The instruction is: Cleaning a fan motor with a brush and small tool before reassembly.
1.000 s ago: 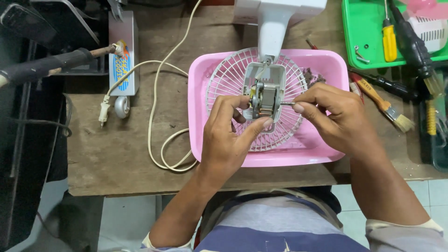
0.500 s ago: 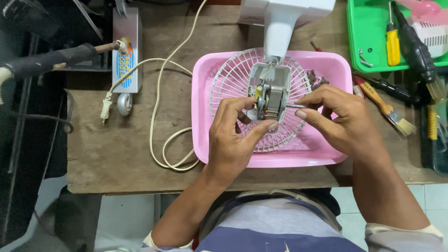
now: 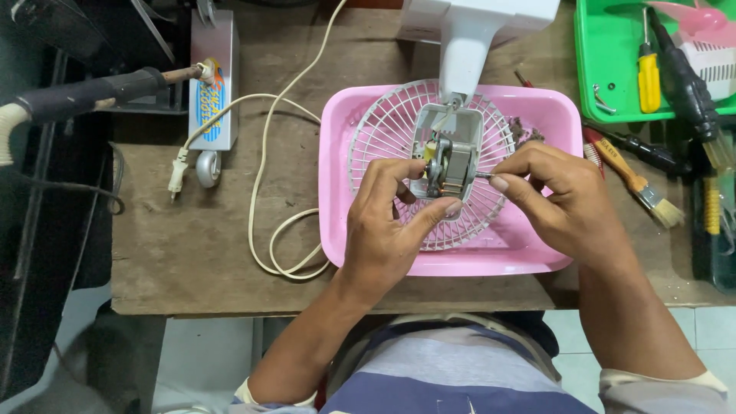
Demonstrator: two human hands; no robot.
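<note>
Pink tray [image 3: 537, 257] on the wooden bench [image 3: 192, 253] holds a white fan grille [image 3: 383, 138] with grey motor [image 3: 452, 162] at its centre. Left hand [image 3: 383, 230] curls around the motor — right hand [image 3: 563, 203] pinches its thin shaft [image 3: 483, 175]. Green tray [image 3: 606, 84] holds a yellow screwdriver [image 3: 648, 73]

Silver package [image 3: 214, 80] (blue-orange label) — bench's far-left

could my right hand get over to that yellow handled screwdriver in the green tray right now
Probably yes, once freed: the right hand pinches the fan motor's shaft, and the yellow-handled screwdriver lies uncovered in the green tray just beyond it.
</note>
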